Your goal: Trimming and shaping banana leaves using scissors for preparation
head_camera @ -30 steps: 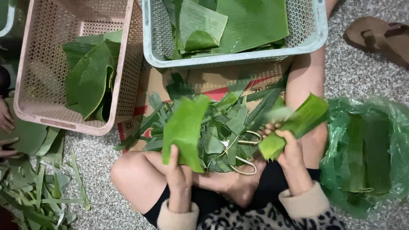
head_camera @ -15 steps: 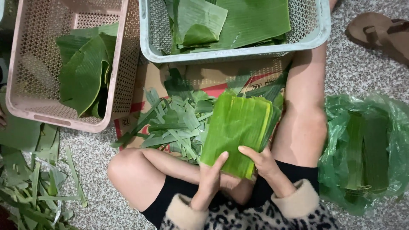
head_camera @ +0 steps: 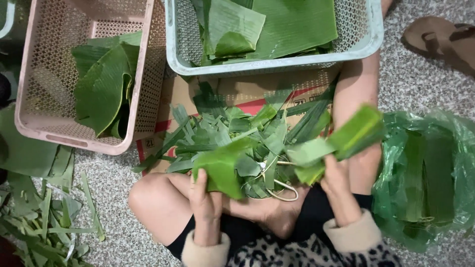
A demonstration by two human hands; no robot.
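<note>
Left hand [head_camera: 205, 198]: clamped on a folded leaf [head_camera: 220, 170], low over the lap.
Right hand [head_camera: 339, 183]: gripped a leaf strip [head_camera: 346, 138], long axis rising to the right, blurred.
Hands: apart, scraps [head_camera: 247, 133] between them.
Baskets: pink [head_camera: 143, 69] far left, blue [head_camera: 277, 62] straight ahead.
Bag [head_camera: 425, 178]: beside the right hand.

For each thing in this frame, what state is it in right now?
Left hand: gripping a folded leaf piece.
Right hand: gripping a blurred leaf strip.
Pink basket: holds a few leaves.
Pale green basket: holds large leaves.
Green plastic bag: open, leaf strips inside.
Scissors: half buried under trimmings.
</note>
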